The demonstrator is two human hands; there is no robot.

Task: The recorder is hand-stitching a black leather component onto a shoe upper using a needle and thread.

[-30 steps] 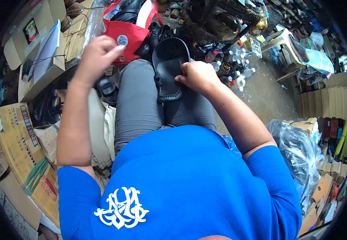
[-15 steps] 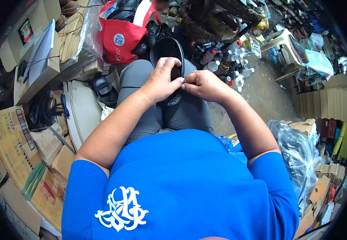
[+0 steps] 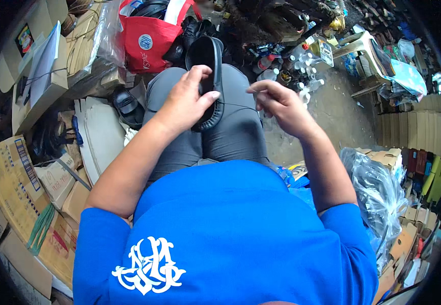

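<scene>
A black shoe (image 3: pixel 217 66) stands on end between my thighs, its ridged lower end resting on my grey trousers (image 3: pixel 236 134). My left hand (image 3: pixel 187 101) is closed on its left side, fingers reaching inside the rim and thumb against the edge. From that edge a thin dark thread (image 3: pixel 238 106) runs across to my right hand (image 3: pixel 281 104), which is held off to the right with the fingers bent around the thread's end. Whether a needle or other small tool is in those fingers, I cannot tell.
A red and white bag (image 3: pixel 147 46) with black footwear stands ahead, left of the shoe. Several plastic bottles (image 3: pixel 304 66) crowd the floor ahead right, near a worn plastic chair (image 3: pixel 355 48). Cardboard boxes (image 3: pixel 17 173) lie at left; clear plastic wrapping (image 3: pixel 370 188) lies at right.
My right hand has moved away from the shoe to the right, drawing the thread out into view. The shoe and my left hand have shifted slightly left.
</scene>
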